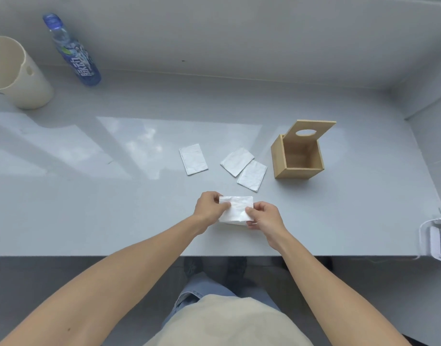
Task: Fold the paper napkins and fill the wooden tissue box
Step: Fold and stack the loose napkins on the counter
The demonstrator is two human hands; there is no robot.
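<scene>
The paper napkin (235,208) being worked sits near the front edge of the bench (89,208), directly in front of the person, pinched from both sides. The left hand (209,208) grips its left edge, thumb on top and fingers curled beneath, while the right hand (264,217) closes on the lower right corner the same way. Holding opposite ends like this likely keeps the soft sheet taut so the fold lands square. It looks already doubled into a thick white rectangle, slightly crinkled, with layered edges showing at the near side.

Further back on the bench lie three folded napkins: one (193,159) alone to the left, and two, (237,161) and (252,175), just beside each other, the nearer one seeming to overlap the other's corner. All are flat, narrow rectangles with a faint embossed texture, probably staged there for loading together.

To their right stands the wooden tissue box (298,156), a pale plywood cube with nothing visible inside, its lid (310,132) with an oval slot tipped up at the back so the opening faces the person.

The bench itself is glossy grey, mirroring window light. Far left stand a cream plastic jug (17,76) and a blue-labelled drink bottle (73,53).
</scene>
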